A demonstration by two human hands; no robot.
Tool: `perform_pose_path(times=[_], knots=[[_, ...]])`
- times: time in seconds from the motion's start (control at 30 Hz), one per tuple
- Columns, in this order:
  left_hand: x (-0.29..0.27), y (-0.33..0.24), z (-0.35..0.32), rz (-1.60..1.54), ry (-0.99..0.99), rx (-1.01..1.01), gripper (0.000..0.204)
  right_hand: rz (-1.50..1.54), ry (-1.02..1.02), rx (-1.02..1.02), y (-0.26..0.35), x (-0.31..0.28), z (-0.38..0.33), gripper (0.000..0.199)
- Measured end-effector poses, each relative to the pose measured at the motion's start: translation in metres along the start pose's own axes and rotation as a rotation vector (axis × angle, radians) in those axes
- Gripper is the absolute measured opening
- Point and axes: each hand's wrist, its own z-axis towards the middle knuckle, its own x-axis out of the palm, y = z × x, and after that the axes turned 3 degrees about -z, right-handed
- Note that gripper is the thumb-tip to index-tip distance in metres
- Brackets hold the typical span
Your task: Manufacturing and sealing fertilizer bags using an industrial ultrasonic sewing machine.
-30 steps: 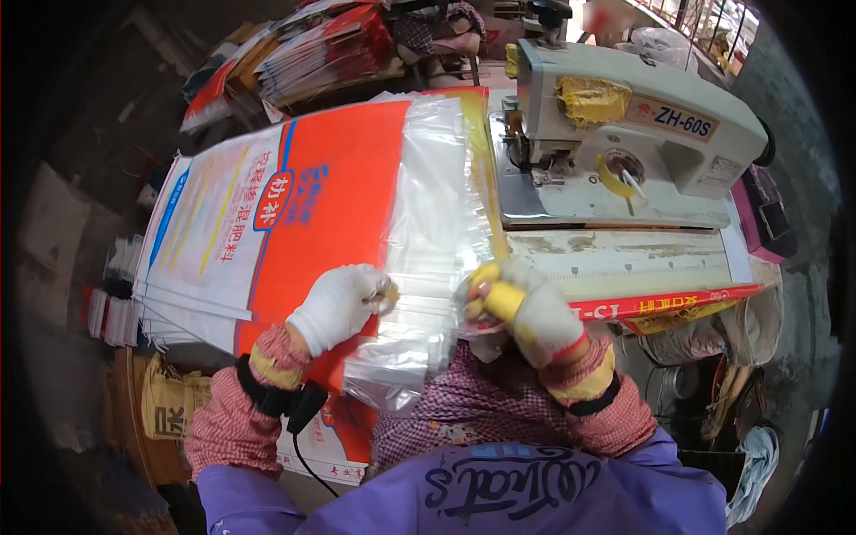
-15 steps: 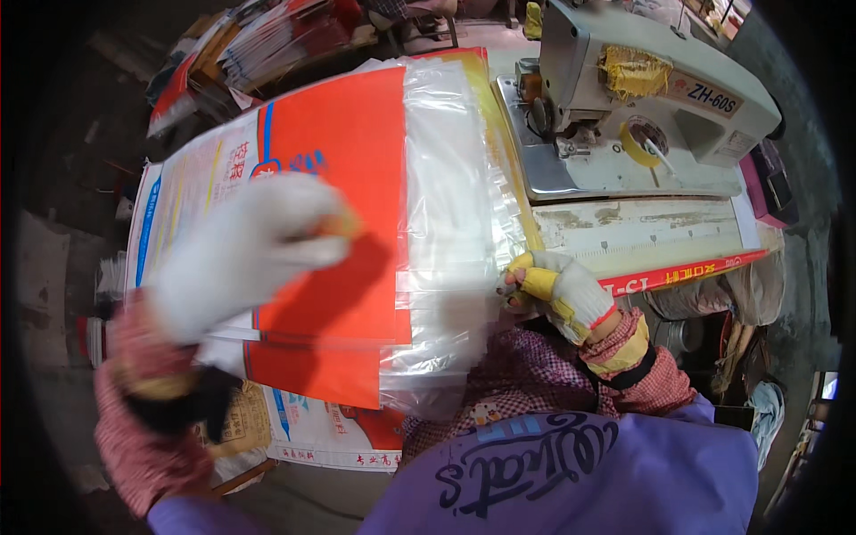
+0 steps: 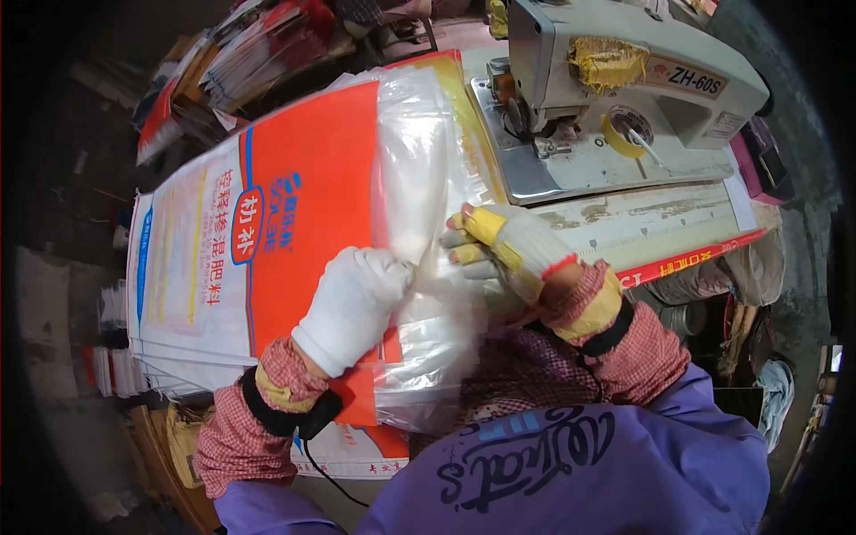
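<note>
1. Judged to be at the step of handling the clear liner (image 3: 410, 156) at the end of the red-and-white bag (image 3: 312, 192), going by the meeting of both hands over its film
2. Lying flat on top of a stack, printed face up, to the left of the sewing machine (image 3: 615, 107), with the liner end toward the machine and a yellow layer (image 3: 477, 134) showing between
3. Closed into a tight bunch with the left hand (image 3: 357, 303), in a white glove, near the border of red panel and film; apparently pinching a raised fold of the liner
4. Bent loosely and a little fanned with the right hand (image 3: 504, 250), in a yellow-fingered glove, over the outer side of the film; cannot tell whether gripping any of it or only resting there
5. Blurred just below and between the hands, so impossible to count layers of film or to tell one sheet from several
6. Seems to call next for a sure pinch on a single layer, with steady left-hand hold and only light right-hand pressure
7. Likely to need care against slipping, creasing or dragging up lower sheets, with such thin, slick-looking film
8. Also to be kept clear of the yellow tape roll (image 3: 615, 134), resting on the machine bed
</note>
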Motion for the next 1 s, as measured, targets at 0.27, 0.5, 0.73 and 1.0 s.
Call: perform_pose_path(times=[0.27, 0.5, 0.73, 1.0], knots=[[0.001, -0.008, -0.007, 0.113, 0.171, 0.154, 0.014, -0.734, 0.011, -0.195, -0.013, -0.018, 0.079, 0.042], [0.021, 0.031, 0.012, -1.015, -0.361, -0.704, 0.017, -0.768, -0.087, -0.361, 0.011, 0.060, 0.047, 0.044], [-0.027, 0.082, -0.031, -1.195, -0.778, -0.557, 0.010, -1.620, -0.332, -0.410, 0.016, 0.026, 0.068, 0.024], [-0.065, 0.037, -0.051, -1.104, -0.813, -0.579, 0.006, -1.468, 0.038, -1.336, 0.024, 0.093, 0.020, 0.015]])
